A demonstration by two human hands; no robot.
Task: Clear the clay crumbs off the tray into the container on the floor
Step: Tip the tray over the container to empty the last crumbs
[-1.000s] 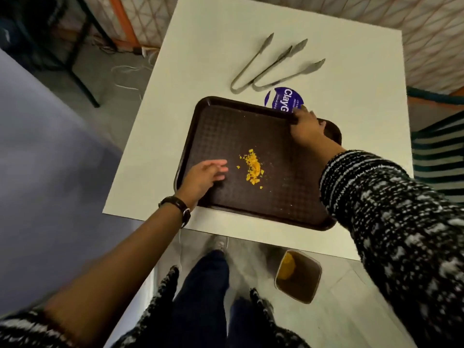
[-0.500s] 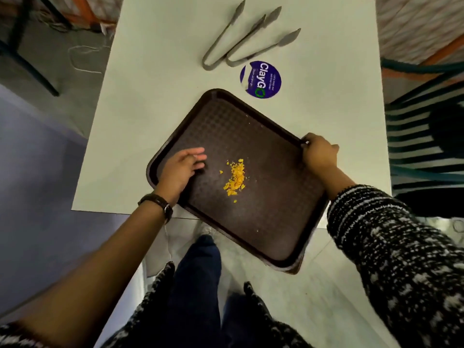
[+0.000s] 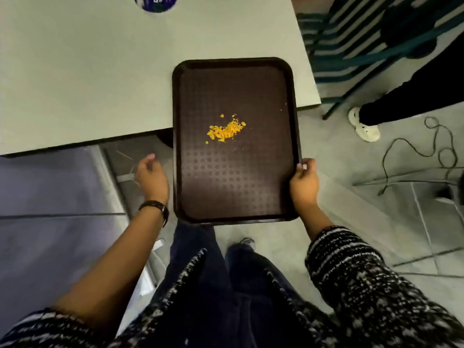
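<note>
A dark brown tray (image 3: 233,187) hangs half off the near edge of the white table (image 3: 88,84), its long side pointing away from me. A small heap of orange clay crumbs (image 3: 226,131) lies near its middle. My right hand (image 3: 303,183) grips the tray's right rim. Just left of the tray, my left hand (image 3: 152,178) hovers over the floor with fingers loosely curled, not touching the rim. The floor container is hidden, likely under the tray.
A purple round sticker (image 3: 155,2) shows at the table's far edge. Striped chairs (image 3: 351,41) stand at the right. Another person's leg and white shoe (image 3: 364,126) are on the floor beside black cables (image 3: 421,151). My legs are below the tray.
The tray has been pulled toward me and turned, so it now overhangs the table edge. My left hand came off the tray surface. The tongs have left the view.
</note>
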